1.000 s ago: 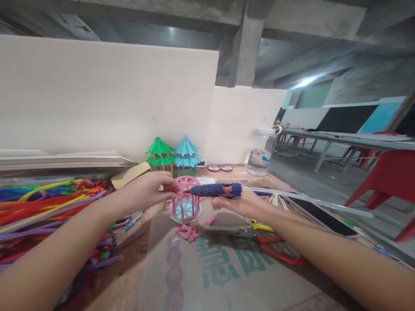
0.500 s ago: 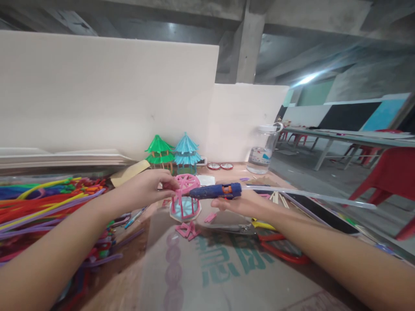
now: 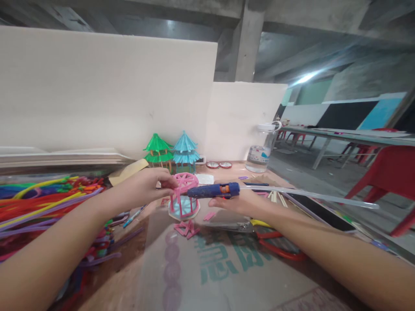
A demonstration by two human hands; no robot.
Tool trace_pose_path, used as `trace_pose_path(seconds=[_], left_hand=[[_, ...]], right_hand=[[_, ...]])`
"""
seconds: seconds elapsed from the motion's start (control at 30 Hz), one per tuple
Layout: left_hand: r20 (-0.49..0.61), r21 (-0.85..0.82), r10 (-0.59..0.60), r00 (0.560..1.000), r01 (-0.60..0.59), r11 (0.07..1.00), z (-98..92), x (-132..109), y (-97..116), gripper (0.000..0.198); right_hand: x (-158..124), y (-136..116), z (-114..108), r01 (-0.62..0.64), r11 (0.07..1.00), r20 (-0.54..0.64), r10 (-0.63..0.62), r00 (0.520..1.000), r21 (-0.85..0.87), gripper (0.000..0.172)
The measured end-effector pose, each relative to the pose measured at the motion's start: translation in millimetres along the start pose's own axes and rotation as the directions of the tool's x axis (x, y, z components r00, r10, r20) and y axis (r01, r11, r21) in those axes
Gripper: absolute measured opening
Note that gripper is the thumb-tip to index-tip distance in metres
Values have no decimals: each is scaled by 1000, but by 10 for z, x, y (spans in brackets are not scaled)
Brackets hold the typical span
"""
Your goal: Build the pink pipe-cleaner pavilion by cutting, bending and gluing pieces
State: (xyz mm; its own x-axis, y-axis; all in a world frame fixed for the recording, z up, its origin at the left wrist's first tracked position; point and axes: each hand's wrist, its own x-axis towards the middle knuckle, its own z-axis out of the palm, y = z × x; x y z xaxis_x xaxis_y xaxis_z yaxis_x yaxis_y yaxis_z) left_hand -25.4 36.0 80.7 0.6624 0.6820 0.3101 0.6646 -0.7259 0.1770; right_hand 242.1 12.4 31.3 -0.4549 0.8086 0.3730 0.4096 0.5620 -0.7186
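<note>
My left hand pinches the left side of a pink frame, which stands on a light blue, octagonal base. In my right hand is a blue glue gun, its tip pointing left at the pink frame near my left fingertips. A long clear glue stick sticks out of the gun's rear to the right. Pink pieces lie in front of the base. Behind it stand a green tiered model and a light blue one.
Colourful pipe cleaners heap at the left. Red-handled scissors lie under my right forearm, and a dark phone rests at the right. A water bottle stands by the white board. Beyond is a red chair.
The whole view has shifted slightly. The glue gun's tip has moved slightly up and left against the pink frame; both hands keep their hold.
</note>
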Motion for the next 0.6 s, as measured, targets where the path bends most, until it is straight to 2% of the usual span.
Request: trace_pose_path(seconds=[0.37, 0.6], left_hand=[[25, 9, -14, 1000, 14, 1000, -15, 5, 12, 23], [73, 4, -22, 997, 21, 1000, -21, 18, 14, 24]], right_hand=[[-5, -153, 0, -83, 996, -75, 81, 994, -28, 17], [3, -131, -10, -61, 998, -59, 60, 996, -17, 18]])
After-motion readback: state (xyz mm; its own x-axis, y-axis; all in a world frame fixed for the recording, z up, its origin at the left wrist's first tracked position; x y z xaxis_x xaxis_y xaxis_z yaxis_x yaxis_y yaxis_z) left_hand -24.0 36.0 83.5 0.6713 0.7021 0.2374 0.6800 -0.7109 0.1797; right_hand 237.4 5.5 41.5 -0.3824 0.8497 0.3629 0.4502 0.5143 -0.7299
